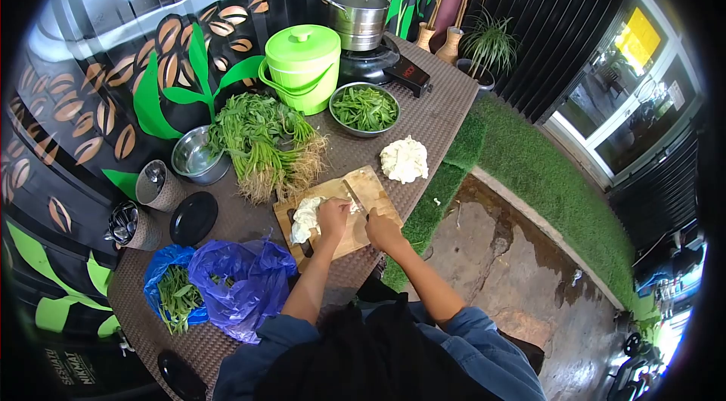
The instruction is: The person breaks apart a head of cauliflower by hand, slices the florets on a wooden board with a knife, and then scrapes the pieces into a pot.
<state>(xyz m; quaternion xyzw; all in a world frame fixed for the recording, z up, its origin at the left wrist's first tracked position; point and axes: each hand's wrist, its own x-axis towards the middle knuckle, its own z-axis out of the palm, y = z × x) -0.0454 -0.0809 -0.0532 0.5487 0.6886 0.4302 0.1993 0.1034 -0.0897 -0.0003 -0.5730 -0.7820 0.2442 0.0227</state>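
On a wooden cutting board (368,181), my right hand (383,230) is closed round the handle of a knife (354,194), whose blade points away from me. My left hand (333,216) has its fingers bent together over white pieces beside the blade; what exactly they pinch is too small to tell. A white cauliflower piece (305,220) lies on the board just left of that hand. Another white cauliflower head (404,160) rests on the brown woven table beyond the board's right corner.
Leafy greens with roots (265,140) lie behind the board. Further back are a bowl of cut greens (365,108), a green lidded bucket (302,61) and a pot (360,19) on a stove. Plastic bags (242,280), a metal bowl (198,157) and cutlery holders (157,185) stand left.
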